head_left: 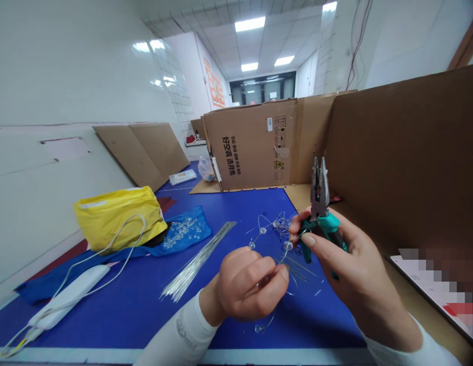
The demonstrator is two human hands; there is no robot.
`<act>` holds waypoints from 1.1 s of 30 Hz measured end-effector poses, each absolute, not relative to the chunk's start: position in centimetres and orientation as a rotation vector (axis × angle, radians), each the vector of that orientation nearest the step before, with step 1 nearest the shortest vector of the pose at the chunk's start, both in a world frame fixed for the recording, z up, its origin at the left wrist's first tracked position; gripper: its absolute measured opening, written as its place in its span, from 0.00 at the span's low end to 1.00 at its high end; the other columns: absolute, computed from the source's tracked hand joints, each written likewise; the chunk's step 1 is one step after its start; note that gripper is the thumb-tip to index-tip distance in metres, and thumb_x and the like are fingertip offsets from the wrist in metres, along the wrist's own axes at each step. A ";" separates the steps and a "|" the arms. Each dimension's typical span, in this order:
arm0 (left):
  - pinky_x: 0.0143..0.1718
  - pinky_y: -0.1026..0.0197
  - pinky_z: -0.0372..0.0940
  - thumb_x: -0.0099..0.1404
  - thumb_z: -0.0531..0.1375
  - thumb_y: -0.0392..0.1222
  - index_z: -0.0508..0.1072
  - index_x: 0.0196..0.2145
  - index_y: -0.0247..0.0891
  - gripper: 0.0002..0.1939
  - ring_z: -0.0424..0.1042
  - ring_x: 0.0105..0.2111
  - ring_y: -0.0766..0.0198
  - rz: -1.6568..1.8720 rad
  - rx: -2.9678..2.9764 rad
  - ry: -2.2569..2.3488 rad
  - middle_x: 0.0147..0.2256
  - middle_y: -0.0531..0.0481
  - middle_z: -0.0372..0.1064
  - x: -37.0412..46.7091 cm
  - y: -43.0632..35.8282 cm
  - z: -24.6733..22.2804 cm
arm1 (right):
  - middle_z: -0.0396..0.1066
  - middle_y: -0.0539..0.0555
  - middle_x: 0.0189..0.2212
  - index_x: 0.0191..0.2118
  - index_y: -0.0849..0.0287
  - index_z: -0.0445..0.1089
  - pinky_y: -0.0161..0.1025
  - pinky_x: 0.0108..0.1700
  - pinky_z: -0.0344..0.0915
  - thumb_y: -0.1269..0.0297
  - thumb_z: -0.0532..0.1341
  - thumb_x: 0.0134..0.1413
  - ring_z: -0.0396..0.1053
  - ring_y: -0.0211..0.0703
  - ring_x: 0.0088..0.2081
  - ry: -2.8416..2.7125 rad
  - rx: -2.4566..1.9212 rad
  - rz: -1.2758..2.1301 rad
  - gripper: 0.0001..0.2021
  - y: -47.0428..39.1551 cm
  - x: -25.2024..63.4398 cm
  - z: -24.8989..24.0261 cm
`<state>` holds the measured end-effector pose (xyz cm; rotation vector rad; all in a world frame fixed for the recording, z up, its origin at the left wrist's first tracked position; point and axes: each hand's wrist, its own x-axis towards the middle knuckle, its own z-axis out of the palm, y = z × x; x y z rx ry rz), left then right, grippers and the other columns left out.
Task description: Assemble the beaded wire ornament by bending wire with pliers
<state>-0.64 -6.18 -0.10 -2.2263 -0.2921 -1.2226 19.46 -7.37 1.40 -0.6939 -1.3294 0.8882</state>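
My left hand [251, 284] is closed, its thumb and fingers pinching a thin wire strung with clear beads [288, 245]. In my right hand [352, 262] are pliers [320, 190] with teal and black handles, jaws pointing up. The thumb and forefinger of that same hand also pinch near the beaded wire, close beside the handles. The strand loops between and behind both hands, with beads [260, 329] hanging below my left fist. Further wire pieces [297, 267] lie on the blue table just beyond. The pinched wire ends are partly hidden by my fingers.
A bundle of straight wires [198, 262] lies left of centre on the blue table [244, 203]. Loose clear beads [183, 230] rest on blue cloth beside a yellow bag [120, 216]. A white power strip [70, 297] with cord sits front left. Cardboard [251, 147] walls the back and right.
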 end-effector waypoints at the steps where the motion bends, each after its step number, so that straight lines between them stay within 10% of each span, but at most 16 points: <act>1: 0.23 0.62 0.65 0.66 0.61 0.28 0.73 0.40 0.37 0.07 0.72 0.25 0.66 -1.259 -2.233 -0.297 0.32 0.49 0.75 -0.6 -5.9 -0.3 | 0.77 0.53 0.38 0.43 0.52 0.75 0.42 0.41 0.76 0.63 0.67 0.59 0.75 0.44 0.36 -1.325 -0.691 0.890 0.07 -7.3 19.5 1.4; 33: 0.36 0.65 0.74 0.65 0.64 0.29 0.73 0.44 0.37 0.10 0.78 0.33 0.65 -1.705 -2.271 -0.603 0.33 0.48 0.79 0.4 -4.8 -0.9 | 0.75 0.52 0.38 0.44 0.52 0.75 0.39 0.38 0.71 0.59 0.68 0.59 0.72 0.42 0.36 -1.300 -0.727 0.908 0.09 -6.3 19.6 0.9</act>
